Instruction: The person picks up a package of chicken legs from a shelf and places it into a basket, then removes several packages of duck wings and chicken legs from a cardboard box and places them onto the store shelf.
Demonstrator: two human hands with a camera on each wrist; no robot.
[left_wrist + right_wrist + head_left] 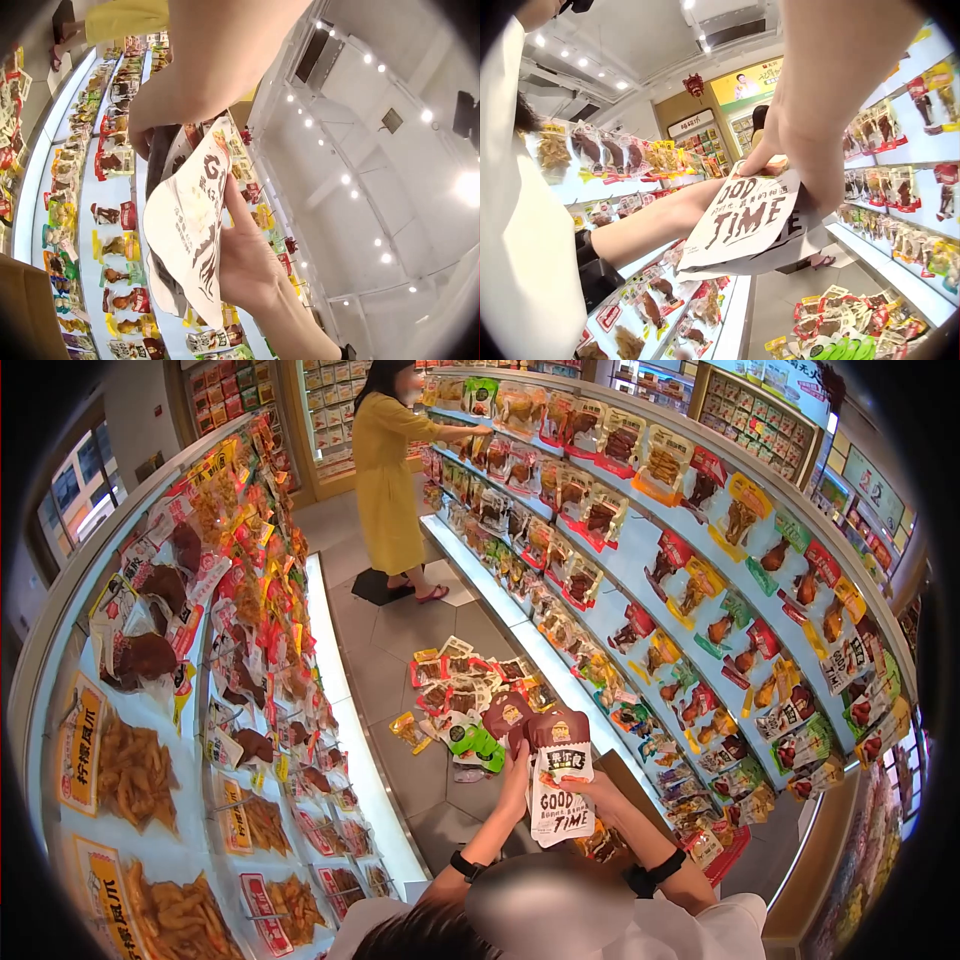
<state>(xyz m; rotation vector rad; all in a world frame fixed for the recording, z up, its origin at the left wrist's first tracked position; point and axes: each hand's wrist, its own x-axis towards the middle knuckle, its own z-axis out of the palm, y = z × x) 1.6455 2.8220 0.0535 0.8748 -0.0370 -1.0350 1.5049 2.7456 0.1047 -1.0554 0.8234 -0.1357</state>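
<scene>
In the head view, my left hand (514, 785) grips brown-and-white snack packets by their left edge. One brown packet (507, 712) fans out to the left above that hand. My right hand (602, 792) pinches the right side of the front packet (562, 805), a white bag with a brown top and "GOOD TIME" lettering. From the left wrist, the white packets (191, 225) bow outward, with the right hand (251, 262) at their far edge. Seen from the right wrist, layered white bags (742, 225) overlap between both hands. Some of my left fingers are hidden behind them.
A pile of snack packets (470, 690) lies on the tiled floor (400, 800) ahead. Tilted display shelves with hanging packets flank the aisle, left (190, 850) and right (640, 530). A brown carton (630, 785) stands by my right arm. Another person (395, 480) reaches to the right shelf.
</scene>
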